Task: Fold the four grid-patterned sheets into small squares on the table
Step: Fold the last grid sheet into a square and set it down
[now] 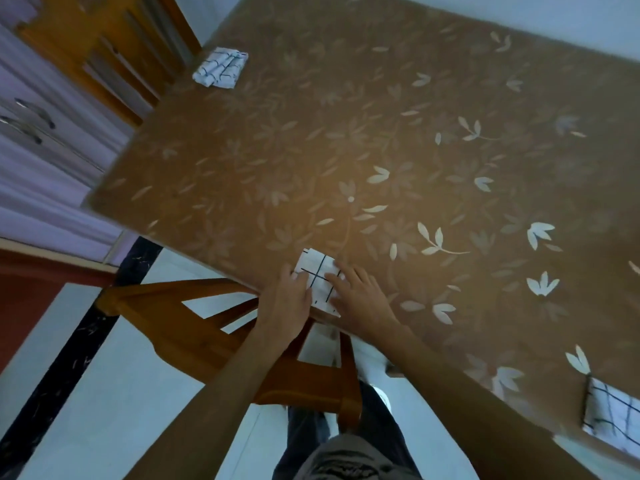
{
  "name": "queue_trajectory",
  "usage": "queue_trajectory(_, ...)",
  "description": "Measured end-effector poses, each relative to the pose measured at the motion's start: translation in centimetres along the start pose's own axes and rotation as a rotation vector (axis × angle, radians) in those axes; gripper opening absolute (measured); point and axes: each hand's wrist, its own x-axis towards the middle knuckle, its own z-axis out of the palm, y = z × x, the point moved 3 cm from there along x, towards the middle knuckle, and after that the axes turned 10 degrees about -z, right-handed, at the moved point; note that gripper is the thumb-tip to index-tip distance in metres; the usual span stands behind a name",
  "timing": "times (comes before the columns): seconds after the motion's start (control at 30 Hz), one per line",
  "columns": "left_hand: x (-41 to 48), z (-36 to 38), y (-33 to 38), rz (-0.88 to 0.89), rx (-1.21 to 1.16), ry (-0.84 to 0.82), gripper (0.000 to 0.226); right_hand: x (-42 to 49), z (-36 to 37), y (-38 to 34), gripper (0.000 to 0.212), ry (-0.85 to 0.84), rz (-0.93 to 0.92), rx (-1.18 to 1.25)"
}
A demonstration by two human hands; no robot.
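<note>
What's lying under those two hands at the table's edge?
A folded grid-patterned sheet, flat on the table. The left hand and right hand rest on its two sides, so only its middle shows; the parts beneath them are hidden.

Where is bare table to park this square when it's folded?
The middle of the table is bare, from the folded stack at the far-left corner to the sheet at the near-right edge. Crowded only where left hand and right hand press the square.
</note>
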Motion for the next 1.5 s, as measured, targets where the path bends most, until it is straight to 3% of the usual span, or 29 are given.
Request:
queue_trajectory(0.1,1.2,0.2,-0.1,0.116,0.126,0.066,0.063,0.5,0.3,-0.7,0.103,0.041,0.006,-0.007)
queue_trajectory(0.17,1.9,1.0,0.3,0.283,0.287,0.004,0.079,1.0,1.5,-0.7,0.112,0.011,0.011,-0.018)
queue_trajectory(0.27,2.7,2.1,-0.1,0.340,0.414,-0.090,0.074,0.8,2.9,-0.3,0.116,-0.006,0.048,-0.006)
queue_trajectory(0.4,2.9,2.3,-2.0,0.286,0.392,-0.096,0.078,-0.1,4.1,1.5,0.075,0.011,0.136,-0.066)
queue_trajectory(0.47,2.8,2.0,-2.4,0.252,0.369,-0.117,0.080,-0.3,4.6,2.3,0.073,0.020,0.140,-0.101)
queue_trajectory(0.6,2.9,0.4,-1.9,0.261,0.317,-0.172,0.077,0.3,3.4,1.1,0.074,0.059,0.152,-0.097)
queue_trajectory(0.7,3.4,-2.1,-2.7,0.233,0.149,-0.134,0.064,2.0,1.1,-0.2,0.055,0.119,0.133,-0.082)
queue_trajectory(0.97,8.6,-11.3,-12.0,0.096,-0.050,-0.151,0.032,12.2,-3.2,-6.0,0.034,0.075,0.188,-0.014)
queue_trajectory(1.17,13.9,-18.7,-20.4,0.114,-0.117,-0.198,0.042,20.3,-4.2,-12.4,0.031,0.033,0.376,0.134)
queue_trajectory(1.27,17.1,-21.9,-23.3,0.123,-0.089,-0.240,0.029,24.2,-5.8,-15.2,0.032,0.079,0.438,0.195)
queue_trajectory(1.4,21.8,-24.9,-26.1,0.165,-0.119,-0.218,0.037,29.7,-8.7,-17.3,0.037,0.164,0.444,0.229)
queue_trajectory(1.5,25.8,-26.4,-26.7,0.170,-0.126,-0.169,0.026,33.9,-10.6,-17.4,0.038,0.233,0.444,0.251)
